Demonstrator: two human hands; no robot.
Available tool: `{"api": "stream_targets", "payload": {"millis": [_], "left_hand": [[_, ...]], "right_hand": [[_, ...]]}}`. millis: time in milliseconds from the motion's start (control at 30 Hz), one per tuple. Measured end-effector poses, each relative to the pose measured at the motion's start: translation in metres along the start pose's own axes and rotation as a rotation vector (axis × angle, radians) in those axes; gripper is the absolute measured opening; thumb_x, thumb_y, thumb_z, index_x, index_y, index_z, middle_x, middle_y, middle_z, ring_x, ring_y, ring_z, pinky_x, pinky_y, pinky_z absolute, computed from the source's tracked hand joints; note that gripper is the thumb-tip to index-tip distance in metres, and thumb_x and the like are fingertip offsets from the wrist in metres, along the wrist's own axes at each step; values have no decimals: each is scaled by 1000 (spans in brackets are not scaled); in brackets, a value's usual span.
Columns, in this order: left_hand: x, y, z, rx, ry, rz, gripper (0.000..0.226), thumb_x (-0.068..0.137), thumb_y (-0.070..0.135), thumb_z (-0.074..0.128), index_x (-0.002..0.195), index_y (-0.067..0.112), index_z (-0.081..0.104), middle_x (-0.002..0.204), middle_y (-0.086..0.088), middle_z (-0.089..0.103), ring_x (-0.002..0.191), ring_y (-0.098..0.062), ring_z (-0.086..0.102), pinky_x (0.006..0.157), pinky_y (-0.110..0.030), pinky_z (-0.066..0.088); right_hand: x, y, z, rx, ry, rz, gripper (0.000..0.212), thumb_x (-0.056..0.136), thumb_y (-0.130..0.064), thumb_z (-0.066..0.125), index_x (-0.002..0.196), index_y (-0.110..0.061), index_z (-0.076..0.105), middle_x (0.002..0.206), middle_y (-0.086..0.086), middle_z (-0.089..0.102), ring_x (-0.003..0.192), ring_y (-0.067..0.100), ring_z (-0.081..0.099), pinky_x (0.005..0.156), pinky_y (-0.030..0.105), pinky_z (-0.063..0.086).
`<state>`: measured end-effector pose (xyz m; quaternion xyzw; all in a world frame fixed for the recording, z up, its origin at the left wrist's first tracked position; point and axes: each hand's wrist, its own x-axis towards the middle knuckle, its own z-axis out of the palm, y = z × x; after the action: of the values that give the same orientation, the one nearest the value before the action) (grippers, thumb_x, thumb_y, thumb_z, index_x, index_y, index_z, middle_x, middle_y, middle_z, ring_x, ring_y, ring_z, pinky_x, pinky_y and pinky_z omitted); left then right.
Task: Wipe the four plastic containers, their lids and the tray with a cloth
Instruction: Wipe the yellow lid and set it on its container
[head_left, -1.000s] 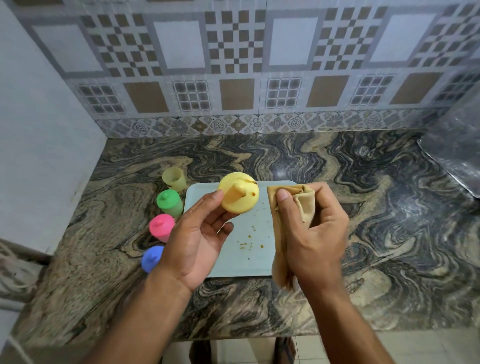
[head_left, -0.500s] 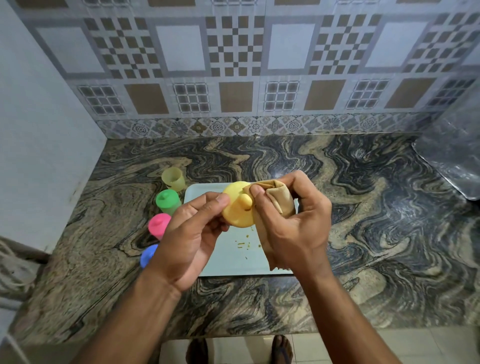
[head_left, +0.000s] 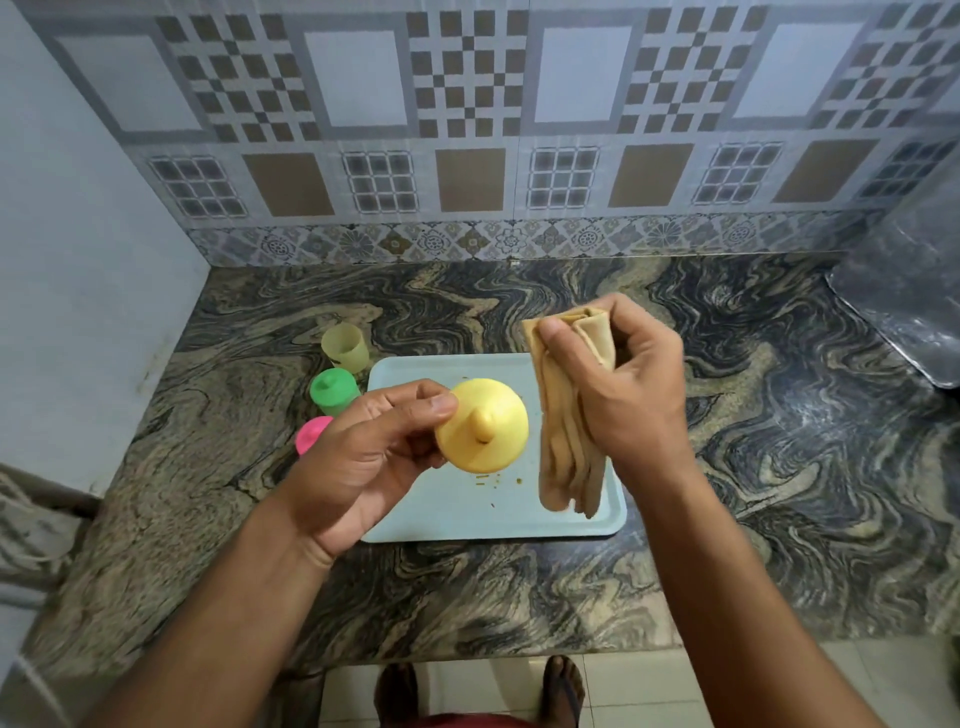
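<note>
The left hand (head_left: 363, 457) pinches the yellow lid (head_left: 483, 434) above the pale blue tray (head_left: 519, 514), which bears crumbs (head_left: 485, 480), while the right hand (head_left: 623, 384) grips the folded tan cloth (head_left: 569, 441) just beside it, and a lidless yellow container (head_left: 345, 347), a green-lidded container (head_left: 334, 391) and a pink-lidded container (head_left: 311, 434) stand left of the tray on the marbled counter (head_left: 727, 467).

Pink container (head_left: 311, 434) half behind left hand (head_left: 358, 462)

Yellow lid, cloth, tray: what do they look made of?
Yellow lid: looks like moulded plastic, smooth with a soft sheen, knob formed in one piece. Cloth: soft woven fabric, tan and matte; it hangs in limp folds. Tray: probably plastic, maybe coated metal; pale blue, smooth, rounded corners, crumbs on it.
</note>
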<state>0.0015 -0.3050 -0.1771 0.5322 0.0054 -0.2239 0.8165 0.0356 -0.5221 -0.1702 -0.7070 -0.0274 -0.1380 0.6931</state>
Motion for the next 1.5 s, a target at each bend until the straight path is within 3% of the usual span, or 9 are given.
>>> {"api": "stream_targets", "payload": {"millis": [100, 200, 400, 633, 800, 967, 1133, 1367, 1500], "left_hand": [[1, 0, -2, -37, 18, -1, 39, 54, 43, 100, 73, 21, 74, 73, 5, 63, 70, -7, 60, 83, -33, 38], [3, 1, -2, -27, 43, -7, 43, 52, 44, 101, 76, 19, 74, 76, 1, 65, 74, -10, 60, 86, -35, 38], [7, 4, 4, 64, 17, 3, 31, 72, 33, 88, 85, 10, 72, 87, -15, 61, 81, -21, 54, 80, -35, 39], [9, 14, 13, 321, -2, 98, 15, 88, 22, 69, 75, 19, 76, 70, 4, 66, 67, -8, 54, 64, -21, 41], [10, 10, 18, 443, -52, 136, 11, 85, 17, 79, 81, 10, 72, 67, 8, 71, 61, 0, 60, 63, -13, 44], [12, 15, 8, 336, -13, 111, 16, 77, 36, 76, 76, 20, 76, 71, 1, 65, 68, -9, 54, 67, -22, 42], [10, 15, 2, 92, -2, -7, 10, 76, 26, 75, 68, 19, 72, 67, 4, 60, 66, -9, 56, 78, -33, 38], [13, 19, 3, 0, -8, -72, 25, 84, 17, 60, 61, 20, 70, 62, 7, 61, 60, -6, 62, 67, -20, 55], [16, 27, 1, 16, -51, -97, 8, 76, 19, 72, 68, 19, 72, 66, 3, 66, 63, -8, 65, 69, -22, 58]], "right_hand": [[-6, -7, -7, 38, -2, 9, 22, 96, -8, 75, 79, -11, 62, 65, -15, 56, 60, 3, 46, 57, 19, 40], [-13, -14, -6, 59, -28, 2, 20, 96, -10, 75, 81, -6, 62, 66, -11, 56, 61, 4, 46, 57, 19, 41], [-25, -17, 13, -27, -103, -45, 27, 92, -12, 82, 78, -10, 59, 68, -10, 65, 62, 2, 54, 60, 21, 44], [-24, -16, 26, -177, 26, -113, 31, 87, -17, 87, 74, -13, 59, 64, -10, 64, 59, 0, 54, 58, 19, 44], [-17, -16, 29, -241, 96, -129, 33, 86, -19, 87, 73, -10, 59, 63, -5, 64, 57, 1, 50, 55, 18, 41], [-3, -22, 17, -30, 179, -83, 31, 92, -17, 81, 75, -19, 55, 66, -8, 59, 59, 4, 49, 56, 26, 43], [-4, -30, -9, 50, 41, -21, 18, 98, -13, 74, 85, -9, 61, 69, -7, 57, 60, 3, 48, 57, 18, 43], [-13, -29, -11, 97, -186, 93, 16, 92, -25, 78, 84, -18, 66, 72, 0, 63, 65, 12, 55, 57, 25, 47], [-14, -28, -3, 104, -333, 145, 17, 96, -17, 75, 87, -10, 62, 71, -6, 64, 65, 6, 56, 58, 22, 46]]}}
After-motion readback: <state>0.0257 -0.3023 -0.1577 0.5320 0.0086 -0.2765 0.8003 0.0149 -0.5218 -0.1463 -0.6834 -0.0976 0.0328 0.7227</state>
